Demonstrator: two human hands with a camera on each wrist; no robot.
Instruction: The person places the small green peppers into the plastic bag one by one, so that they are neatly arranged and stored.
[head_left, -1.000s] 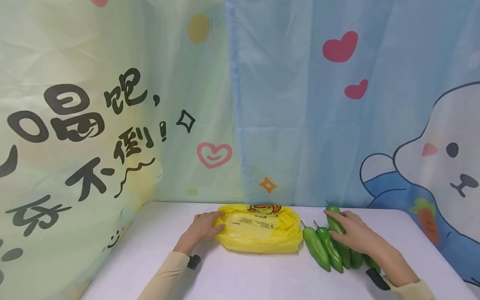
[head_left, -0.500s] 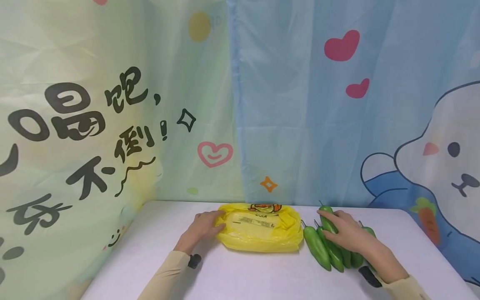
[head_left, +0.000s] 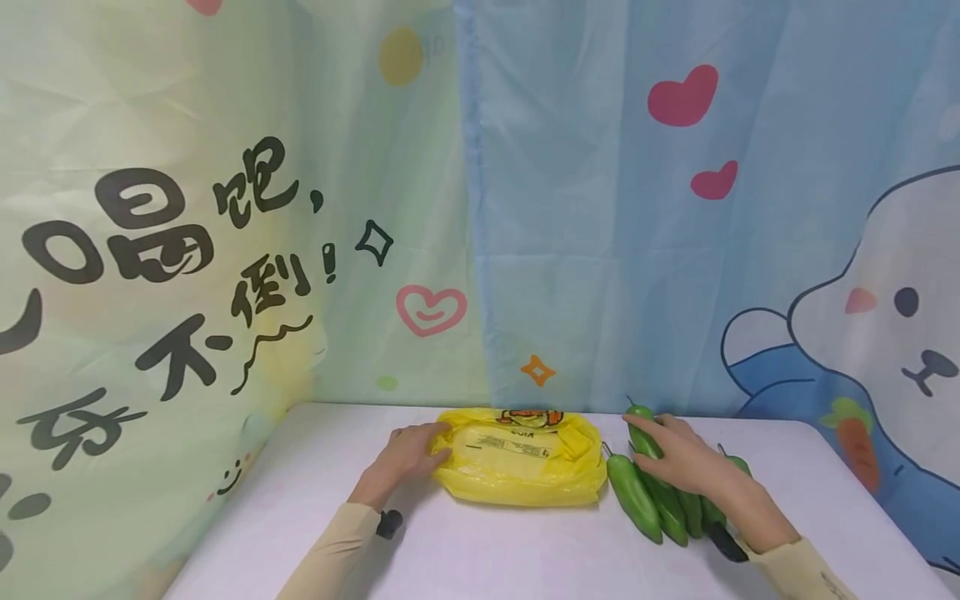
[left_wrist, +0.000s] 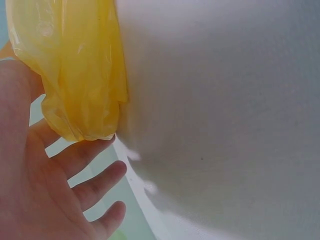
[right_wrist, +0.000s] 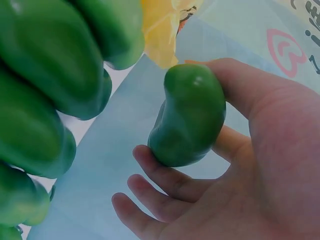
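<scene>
My left hand [head_left: 408, 454] holds the left end of a crumpled yellow plastic bag [head_left: 517, 487], thumb on one side and fingers on the other. In the left wrist view the bag's end lies within the grasp, with the other fingers spread. My right hand [head_left: 686, 458] grips a long green pepper [right_wrist: 192, 115] between thumb and fingers, stem pointing away. This pepper stands apart from the others in the right wrist view. Several more green peppers [head_left: 633, 498] lie side by side beneath the hand, just right of the bag; the hand and wrist partly cover them.
A white-covered table [head_left: 465, 558] carries everything, its far edge against a printed curtain [head_left: 555, 208] with hearts and a cartoon animal. Another curtain [head_left: 150, 333] with black lettering borders the left side. A black wrist device [head_left: 726, 543] sits close to the peppers.
My right hand has moved left with the gripped pepper, towards the bag, uncovering a pepper at the right of the row. The left hand and the bag stay in place.
</scene>
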